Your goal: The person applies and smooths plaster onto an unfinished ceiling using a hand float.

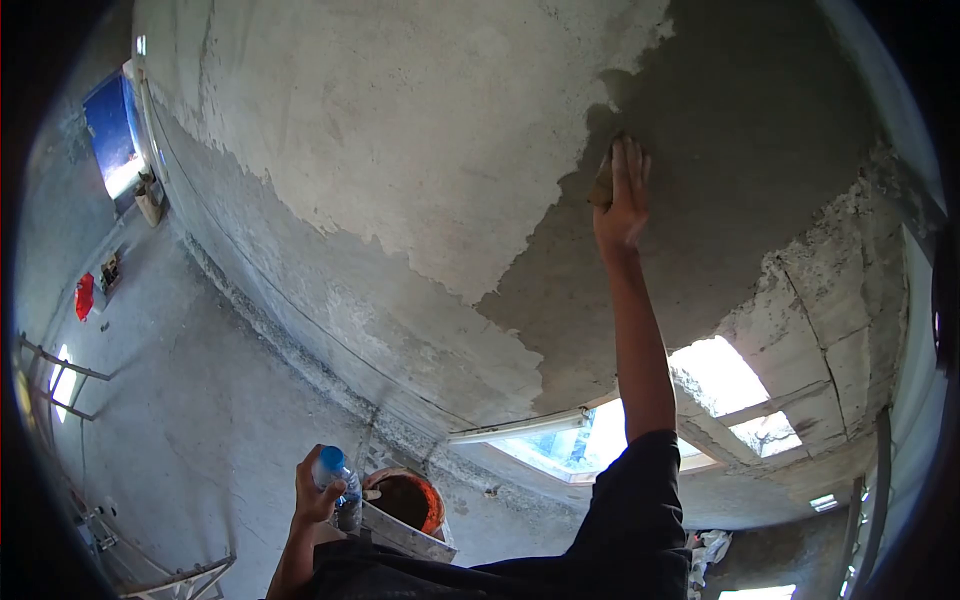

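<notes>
My right hand (622, 195) is raised at arm's length against the plastered wall surface (740, 130). Its fingers are closed on a brown block (601, 185) that looks like a sponge, pressed to the dark, damp-looking plaster near its ragged border with the paler plaster (400, 120). Low in the view, my left hand (318, 488) grips a clear plastic bottle (347, 508) with a blue cap. Just right of the bottle stands a bucket (432, 505) with an orange inner wall and dark contents. A light-coloured handle pokes out at its rim.
A grey board or box edge (410, 540) lies by the bucket. Bright window openings (720, 375) are at the lower right. On the left are a metal frame (65, 358), a red object (84, 296) and a blue panel (110, 125). A cable (290, 300) runs along the wall.
</notes>
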A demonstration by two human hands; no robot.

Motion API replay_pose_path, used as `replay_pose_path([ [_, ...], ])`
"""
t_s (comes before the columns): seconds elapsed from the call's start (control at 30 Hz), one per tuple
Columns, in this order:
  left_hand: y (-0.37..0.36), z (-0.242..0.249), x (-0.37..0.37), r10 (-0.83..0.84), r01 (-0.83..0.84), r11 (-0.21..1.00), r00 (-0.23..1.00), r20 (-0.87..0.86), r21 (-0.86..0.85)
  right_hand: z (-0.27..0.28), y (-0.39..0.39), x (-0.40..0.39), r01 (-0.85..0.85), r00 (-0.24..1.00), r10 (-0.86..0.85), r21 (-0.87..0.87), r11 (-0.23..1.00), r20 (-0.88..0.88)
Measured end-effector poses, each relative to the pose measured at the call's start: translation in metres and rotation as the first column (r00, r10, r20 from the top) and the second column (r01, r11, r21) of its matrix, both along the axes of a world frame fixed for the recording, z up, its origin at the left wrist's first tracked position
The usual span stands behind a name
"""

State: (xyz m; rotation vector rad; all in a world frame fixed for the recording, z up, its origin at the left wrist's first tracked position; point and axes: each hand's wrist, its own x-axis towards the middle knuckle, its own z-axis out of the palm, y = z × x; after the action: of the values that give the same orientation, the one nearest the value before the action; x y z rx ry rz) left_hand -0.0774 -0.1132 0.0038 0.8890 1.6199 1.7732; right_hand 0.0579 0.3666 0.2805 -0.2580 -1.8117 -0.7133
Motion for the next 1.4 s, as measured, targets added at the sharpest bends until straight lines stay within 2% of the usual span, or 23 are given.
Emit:
replay_pose_path([
  [0.03, -0.001, -0.001, -0.002, -0.027, 0.027, 1.0, 1.0, -0.001, -0.006, 0.0, 0.004, -0.001, -0.001, 1.0, 0.001, 0.004, 1.0, -0.003],
  [0.13, 0.003, 0.015, 0.002, 0.006, -0.006, 1.0, 1.0, -0.03, -0.009, -0.005, 0.018, -0.009, 0.123, 0.992, -0.125, -0.131, 0.984, -0.003],
  [0.2, 0.007, 0.013, -0.003, -0.044, 0.043, 0.999, 0.998, -0.039, -0.024, -0.019, 0.024, -0.021, 0.132, 0.981, -0.081, -0.308, 0.942, 0.174],
  [0.23, 0.007, 0.012, -0.003, -0.094, 0.092, 0.995, 0.995, -0.038, -0.041, -0.024, 0.022, -0.024, 0.138, 0.981, -0.085, -0.311, 0.94, 0.176],
  [0.3, 0.006, 0.009, -0.001, -0.086, 0.084, 0.996, 0.996, -0.03, -0.038, -0.023, 0.009, -0.031, -0.058, 0.934, 0.188, -0.39, 0.919, 0.304],
  [0.33, 0.006, 0.007, -0.002, -0.072, 0.072, 0.997, 0.997, -0.024, -0.031, -0.019, 0.004, -0.028, -0.056, 0.936, 0.183, -0.388, 0.92, 0.299],
  [0.4, 0.004, -0.003, -0.001, -0.044, 0.044, 0.999, 0.998, -0.036, -0.01, -0.009, -0.002, -0.021, -0.159, 0.983, 0.169, -0.13, 0.979, 0.071],
  [0.43, 0.003, -0.006, -0.001, -0.013, 0.014, 1.0, 0.999, -0.04, 0.004, -0.001, -0.001, -0.018, -0.157, 0.984, 0.166, -0.129, 0.979, 0.067],
  [0.5, 0.001, 0.001, -0.004, -0.035, 0.035, 0.999, 0.998, -0.046, -0.016, 0.012, 0.006, -0.014, -0.071, 0.972, 0.054, -0.067, 0.995, -0.227],
  [0.53, 0.0, 0.005, -0.004, -0.057, 0.055, 0.998, 0.997, -0.047, -0.036, 0.008, 0.01, -0.016, -0.069, 0.972, 0.052, -0.069, 0.995, -0.229],
  [0.6, 0.001, 0.007, -0.004, -0.054, 0.052, 0.998, 0.997, -0.054, -0.037, -0.008, 0.019, -0.02, 0.048, 0.992, -0.072, -0.222, 0.974, -0.099],
  [0.63, 0.002, 0.008, -0.004, -0.048, 0.046, 0.998, 0.997, -0.062, -0.034, -0.018, 0.022, -0.023, 0.05, 0.992, -0.074, -0.222, 0.974, -0.1],
  [0.7, 0.002, 0.016, -0.005, -0.071, 0.069, 0.996, 0.996, -0.044, -0.055, -0.034, 0.014, -0.03, 0.03, 0.947, 0.139, -0.514, 0.857, 0.288],
  [0.73, 0.003, 0.018, -0.005, -0.091, 0.088, 0.993, 0.995, -0.028, -0.075, -0.037, 0.011, -0.03, 0.032, 0.948, 0.137, -0.514, 0.857, 0.287],
  [0.8, 0.003, 0.018, -0.004, -0.069, 0.067, 0.996, 0.997, -0.031, -0.059, -0.031, -0.002, -0.032, -0.123, 0.934, 0.209, -0.288, 0.95, 0.29],
  [0.83, 0.002, 0.017, -0.003, -0.043, 0.042, 0.998, 0.999, -0.028, -0.046, -0.023, -0.002, -0.032, -0.125, 0.933, 0.211, -0.286, 0.95, 0.291],
  [0.9, -0.002, 0.012, -0.005, -0.053, 0.051, 0.997, 0.998, -0.032, -0.052, -0.005, 0.004, -0.025, -0.173, 0.984, 0.175, -0.044, 0.984, 0.027],
  [1.03, -0.004, 0.008, -0.004, -0.062, 0.06, 0.996, 0.997, -0.035, -0.062, 0.006, 0.02, -0.021, -0.145, 0.989, 0.146, -0.12, 0.982, -0.008],
  [1.1, -0.004, 0.015, -0.003, -0.059, 0.058, 0.996, 0.998, -0.02, -0.066, -0.007, 0.011, -0.023, -0.11, 0.976, 0.164, -0.322, 0.94, 0.144],
  [1.23, -0.006, 0.003, -0.003, -0.056, 0.056, 0.997, 0.998, 0.01, -0.057, -0.001, 0.002, -0.023, -0.181, 0.962, 0.23, -0.292, 0.939, 0.144],
  [1.3, -0.007, -0.004, -0.001, -0.037, 0.037, 0.998, 0.999, -0.007, -0.06, 0.013, 0.006, -0.017, -0.135, 0.988, 0.144, -0.145, 0.98, 0.058],
  [1.33, -0.007, -0.006, -0.001, -0.019, 0.017, 0.998, 1.0, -0.025, -0.055, 0.009, 0.012, -0.014, -0.134, 0.988, 0.144, -0.145, 0.98, 0.057],
  [1.4, -0.008, 0.004, -0.002, -0.055, 0.053, 0.996, 0.998, -0.016, -0.073, 0.0, 0.017, -0.011, -0.138, 0.968, 0.193, -0.3, 0.944, 0.161],
])
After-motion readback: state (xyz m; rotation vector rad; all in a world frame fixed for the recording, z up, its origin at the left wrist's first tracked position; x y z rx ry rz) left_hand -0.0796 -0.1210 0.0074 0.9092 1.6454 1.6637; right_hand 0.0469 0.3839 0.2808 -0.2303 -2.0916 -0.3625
